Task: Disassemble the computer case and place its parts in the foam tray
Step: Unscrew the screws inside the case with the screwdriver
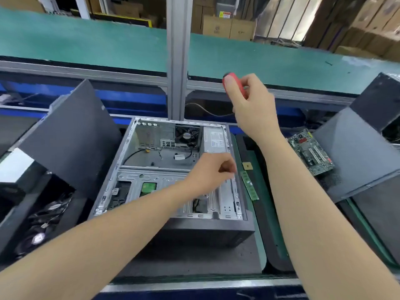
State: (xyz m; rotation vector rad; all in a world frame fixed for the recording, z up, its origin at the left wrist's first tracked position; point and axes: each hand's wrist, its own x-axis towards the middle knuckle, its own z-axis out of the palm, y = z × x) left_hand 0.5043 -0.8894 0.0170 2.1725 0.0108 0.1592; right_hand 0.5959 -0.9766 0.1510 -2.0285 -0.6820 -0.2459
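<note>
Far left: dark side panel (71,135) leans upright above a bin of loose fans (43,230). Centre: computer case (151,226) lies on its side, open face up, with the power supply (215,140) in its far right corner. Left hand (210,172) hovers over the case's right edge, fingers curled; whether it holds anything cannot be told. Right hand (249,102) is raised above the case and grips a red-handled screwdriver (229,83). A memory stick (250,186) lies just beside the case. Further right lies a motherboard (311,152).

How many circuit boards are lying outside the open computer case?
2. A narrow green memory stick lies just right of the case; a larger motherboard lies farther right. Others may be hidden.
</note>
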